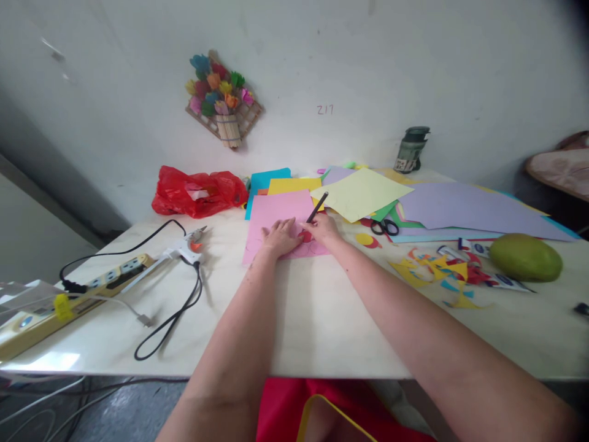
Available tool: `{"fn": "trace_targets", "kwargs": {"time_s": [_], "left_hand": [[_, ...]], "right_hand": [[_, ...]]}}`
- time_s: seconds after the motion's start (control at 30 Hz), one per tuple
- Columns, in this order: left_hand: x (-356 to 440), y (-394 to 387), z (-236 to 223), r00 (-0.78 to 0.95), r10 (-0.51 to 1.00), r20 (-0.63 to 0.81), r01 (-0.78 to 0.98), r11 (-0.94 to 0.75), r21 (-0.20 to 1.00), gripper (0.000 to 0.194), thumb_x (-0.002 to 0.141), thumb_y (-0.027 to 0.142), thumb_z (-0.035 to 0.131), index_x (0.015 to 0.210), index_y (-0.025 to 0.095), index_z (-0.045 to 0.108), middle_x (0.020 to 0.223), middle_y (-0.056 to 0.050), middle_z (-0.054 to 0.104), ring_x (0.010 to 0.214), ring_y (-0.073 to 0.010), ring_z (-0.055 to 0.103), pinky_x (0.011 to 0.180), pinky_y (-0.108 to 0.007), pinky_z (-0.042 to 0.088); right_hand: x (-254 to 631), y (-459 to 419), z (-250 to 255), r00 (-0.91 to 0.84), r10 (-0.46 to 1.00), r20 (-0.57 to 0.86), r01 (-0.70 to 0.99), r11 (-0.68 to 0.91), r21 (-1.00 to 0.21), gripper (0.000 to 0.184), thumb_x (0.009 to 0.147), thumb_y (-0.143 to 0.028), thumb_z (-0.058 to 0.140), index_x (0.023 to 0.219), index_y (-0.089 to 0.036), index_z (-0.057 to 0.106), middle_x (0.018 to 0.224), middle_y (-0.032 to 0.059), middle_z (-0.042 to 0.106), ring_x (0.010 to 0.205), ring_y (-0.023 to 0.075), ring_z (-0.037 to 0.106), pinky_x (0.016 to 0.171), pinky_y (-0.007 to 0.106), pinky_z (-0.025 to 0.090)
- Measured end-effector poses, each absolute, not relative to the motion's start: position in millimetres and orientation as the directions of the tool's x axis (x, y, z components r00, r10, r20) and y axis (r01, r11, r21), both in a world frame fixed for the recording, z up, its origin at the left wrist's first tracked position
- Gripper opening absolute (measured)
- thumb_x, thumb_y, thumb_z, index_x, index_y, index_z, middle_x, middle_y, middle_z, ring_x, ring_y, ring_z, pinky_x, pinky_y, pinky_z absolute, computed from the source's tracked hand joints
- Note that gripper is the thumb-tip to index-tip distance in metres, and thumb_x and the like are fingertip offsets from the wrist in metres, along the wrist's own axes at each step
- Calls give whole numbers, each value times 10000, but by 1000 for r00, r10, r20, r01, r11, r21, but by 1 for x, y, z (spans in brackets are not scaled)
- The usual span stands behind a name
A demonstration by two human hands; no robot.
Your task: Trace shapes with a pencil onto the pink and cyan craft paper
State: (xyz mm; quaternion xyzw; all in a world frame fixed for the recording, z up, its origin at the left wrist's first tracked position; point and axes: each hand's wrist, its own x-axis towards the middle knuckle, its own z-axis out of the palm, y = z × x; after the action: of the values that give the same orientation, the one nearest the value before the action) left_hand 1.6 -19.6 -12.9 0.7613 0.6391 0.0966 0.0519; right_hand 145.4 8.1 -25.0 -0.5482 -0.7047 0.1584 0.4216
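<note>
A sheet of pink paper (280,207) lies flat on the table with drawn curved outlines along its near edge. My left hand (280,237) rests palm down on it, fingers spread, its thumb at a small red paper circle (306,236). Pinched in my right hand (324,228) is a dark pen (317,207), tilted with its upper end to the right. Its tip is hidden near the red circle. Just right of my right hand lie a yellow paper circle (363,239) and scissors with black handles (385,228).
A glue gun (189,247) and its looped cord lie left, beside a power strip (92,294). Behind are a red plastic bag (197,193) and coloured sheets (460,205). To the right are paper scraps (414,271), glue tubes (508,282), a green fruit (525,258) and a bottle (411,150).
</note>
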Motion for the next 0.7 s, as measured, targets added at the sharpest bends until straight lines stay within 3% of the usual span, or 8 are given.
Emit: {"fn": "trace_targets", "kwargs": {"time_s": [0.7], "left_hand": [[2,-20,-12,149,987,60,974,-157,165,724,744,688,238,1355,301,200,1412,-18,249,1299,-269,142,986,-578,113]], "right_hand": [[148,8,-24,16,917,399,653,293,-699,211,694,-335,562,694,-143,650,647,65,637,674,177,616,636,260,467]]}}
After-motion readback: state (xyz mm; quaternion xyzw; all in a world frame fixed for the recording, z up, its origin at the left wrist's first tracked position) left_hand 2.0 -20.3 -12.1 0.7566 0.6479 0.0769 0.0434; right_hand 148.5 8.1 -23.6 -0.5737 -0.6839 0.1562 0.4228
